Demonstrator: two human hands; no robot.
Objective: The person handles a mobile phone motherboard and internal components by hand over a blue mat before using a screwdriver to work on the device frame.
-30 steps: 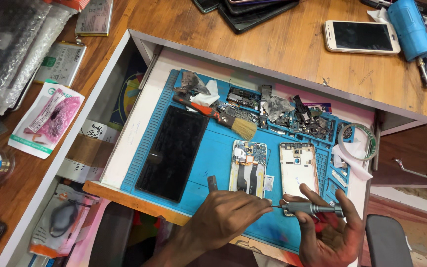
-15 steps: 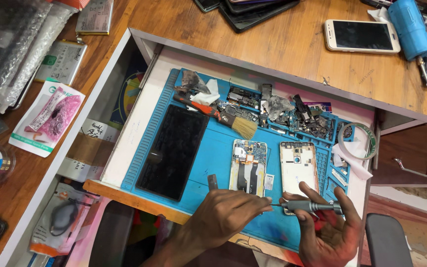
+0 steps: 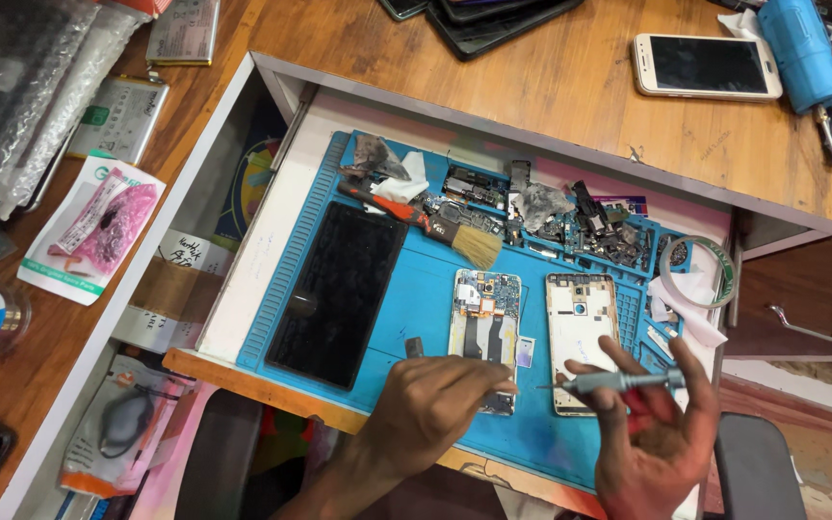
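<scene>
My left hand (image 3: 430, 404) rests on the blue work mat (image 3: 416, 299), its fingertips on the lower edge of an opened phone body with its circuit board showing (image 3: 483, 323). My right hand (image 3: 652, 438) grips a grey precision screwdriver (image 3: 618, 381) held level, its tip pointing left toward the left hand's fingertips. A white phone frame (image 3: 578, 323) lies just above the right hand. A black phone screen (image 3: 339, 289) lies on the mat to the left.
A small brush (image 3: 445, 234) and several loose phone parts (image 3: 589, 226) sit at the mat's far edge. A tape roll (image 3: 700, 270) lies at the right. The wooden desk holds a white phone (image 3: 707, 65), a blue cylinder (image 3: 801, 39) and packaged parts (image 3: 93, 231).
The two hands have shifted only slightly; the screwdriver stays level between them, with its tip near the left hand's fingertips.
</scene>
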